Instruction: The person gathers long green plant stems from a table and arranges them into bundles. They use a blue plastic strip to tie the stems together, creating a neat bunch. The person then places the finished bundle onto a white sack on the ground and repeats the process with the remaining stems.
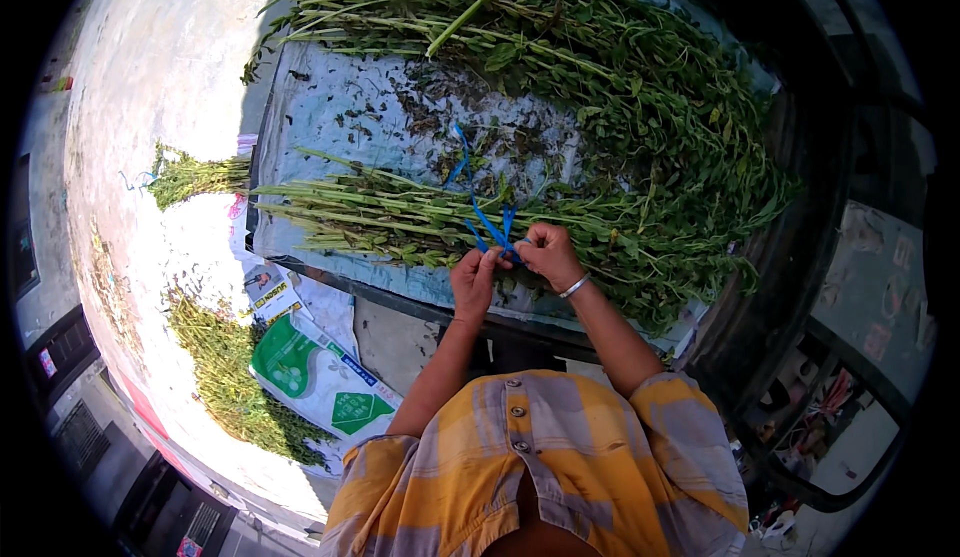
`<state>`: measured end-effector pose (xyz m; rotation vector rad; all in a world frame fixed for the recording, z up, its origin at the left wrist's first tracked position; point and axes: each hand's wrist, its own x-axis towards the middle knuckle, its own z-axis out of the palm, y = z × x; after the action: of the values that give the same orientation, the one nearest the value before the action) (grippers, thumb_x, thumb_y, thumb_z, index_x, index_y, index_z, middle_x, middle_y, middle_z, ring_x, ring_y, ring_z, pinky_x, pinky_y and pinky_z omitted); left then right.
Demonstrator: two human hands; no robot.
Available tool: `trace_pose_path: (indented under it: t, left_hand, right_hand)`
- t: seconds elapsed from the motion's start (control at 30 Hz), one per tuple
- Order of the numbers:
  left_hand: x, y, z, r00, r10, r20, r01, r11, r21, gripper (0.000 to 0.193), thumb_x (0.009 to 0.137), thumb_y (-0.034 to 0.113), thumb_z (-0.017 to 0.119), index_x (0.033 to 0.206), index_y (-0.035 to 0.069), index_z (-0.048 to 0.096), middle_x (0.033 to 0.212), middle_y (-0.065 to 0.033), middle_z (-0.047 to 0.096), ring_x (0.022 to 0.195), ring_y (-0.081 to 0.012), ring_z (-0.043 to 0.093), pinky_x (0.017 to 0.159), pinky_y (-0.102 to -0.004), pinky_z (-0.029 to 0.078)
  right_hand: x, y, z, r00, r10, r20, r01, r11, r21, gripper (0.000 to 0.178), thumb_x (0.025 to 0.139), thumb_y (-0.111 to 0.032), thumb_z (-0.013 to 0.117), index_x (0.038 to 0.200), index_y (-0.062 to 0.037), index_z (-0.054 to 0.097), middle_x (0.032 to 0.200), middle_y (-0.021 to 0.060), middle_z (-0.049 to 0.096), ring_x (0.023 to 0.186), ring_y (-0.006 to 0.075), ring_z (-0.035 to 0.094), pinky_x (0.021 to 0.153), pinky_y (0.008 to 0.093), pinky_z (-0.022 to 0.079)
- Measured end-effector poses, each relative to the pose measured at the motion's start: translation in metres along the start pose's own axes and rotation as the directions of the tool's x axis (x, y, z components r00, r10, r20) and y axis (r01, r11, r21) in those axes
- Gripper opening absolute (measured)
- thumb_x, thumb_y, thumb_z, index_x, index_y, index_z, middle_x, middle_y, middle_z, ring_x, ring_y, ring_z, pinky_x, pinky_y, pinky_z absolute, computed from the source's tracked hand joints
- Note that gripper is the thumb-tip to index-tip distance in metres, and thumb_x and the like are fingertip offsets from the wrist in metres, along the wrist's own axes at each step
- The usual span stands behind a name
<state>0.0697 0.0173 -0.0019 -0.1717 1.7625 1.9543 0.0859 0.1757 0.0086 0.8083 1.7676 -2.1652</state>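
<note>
A bundle of green leafy stalks (390, 205) lies across the near part of a sheet-covered flat bed, cut ends to the left and leaves to the right. Blue plastic strapping (488, 219) loops around the bundle's middle, with a loose end reaching up over the sheet. At the near side of the bundle, my left hand (474, 282) pinches the blue strapping. Right beside it, my right hand (550, 257) also has its fingers closed on the strapping; a silver bracelet circles that wrist. Both hands meet where the strapping crosses. Their fingertips partly hide the crossing itself.
A larger heap of stalks (600, 47) covers the bed's far side. Dry leaf bits litter the pale sheet (340, 87). On the ground to the left lie a small bundle (195, 177), more plants (225, 377) and a white-green sack (310, 367). A dark metal frame (830, 387) stands at right.
</note>
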Motion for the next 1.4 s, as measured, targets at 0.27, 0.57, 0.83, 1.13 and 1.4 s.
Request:
trace_pose_path:
  t: [0.27,0.57,0.83,1.13,1.4]
  left_hand:
    - [-0.001,0.006,0.002,1.0,-0.013,0.003,0.013,0.999,0.032,0.022,0.091,0.015,0.053,0.078,-0.001,0.06,0.071,-0.0047,0.063,0.07,-0.0084,0.058,0.067,-0.0233,0.045]
    - [0.001,0.001,0.002,0.998,-0.035,0.047,0.034,0.999,0.019,0.024,0.09,0.015,0.053,0.072,-0.001,0.059,0.071,-0.0036,0.062,0.068,-0.008,0.055,0.064,-0.0236,0.044]
    - [0.012,0.005,0.0,0.996,0.03,0.087,-0.033,0.999,0.04,0.024,0.09,0.015,0.053,0.071,0.0,0.055,0.068,-0.0023,0.059,0.066,-0.0079,0.055,0.063,-0.0222,0.043]
    - [0.016,0.013,0.008,0.986,-0.149,0.07,0.159,0.973,-0.166,0.026,0.092,0.016,0.05,0.071,0.001,0.053,0.076,-0.0045,0.061,0.07,-0.0086,0.056,0.067,-0.0225,0.044]
    - [0.015,-0.003,-0.002,0.986,-0.101,0.134,0.112,0.991,-0.077,0.023,0.092,0.016,0.05,0.076,0.001,0.056,0.083,-0.0045,0.062,0.073,-0.0096,0.058,0.07,-0.0237,0.045]
  right_hand:
    - [-0.016,-0.024,-0.014,0.924,-0.167,0.345,0.381,0.498,-0.779,0.014,0.083,-0.018,0.057,0.077,-0.0052,0.056,0.056,0.0107,0.05,0.051,0.0267,0.049,0.052,0.0368,0.041]
    - [-0.034,-0.057,-0.055,0.921,-0.082,0.38,0.253,0.869,-0.425,0.025,0.086,-0.019,0.054,0.071,-0.0001,0.057,0.078,0.0073,0.059,0.069,0.0164,0.056,0.064,0.0311,0.044]
    - [0.033,-0.048,0.013,0.965,0.092,0.245,-0.211,0.826,0.522,0.026,0.094,-0.025,0.046,0.074,-0.0078,0.043,0.062,0.0,0.044,0.055,0.0096,0.047,0.047,0.0233,0.04]
    - [0.026,-0.033,0.002,0.998,-0.051,0.033,0.046,0.989,0.14,0.027,0.082,-0.024,0.065,0.077,-0.0071,0.044,0.064,-0.0014,0.045,0.054,0.008,0.044,0.045,0.0239,0.036]
    - [-0.001,-0.063,0.011,0.984,-0.073,0.16,0.176,0.367,-0.913,0.043,0.067,-0.016,0.072,0.103,-0.0056,0.05,0.069,0.01,0.059,0.068,0.0287,0.059,0.056,0.0399,0.045]
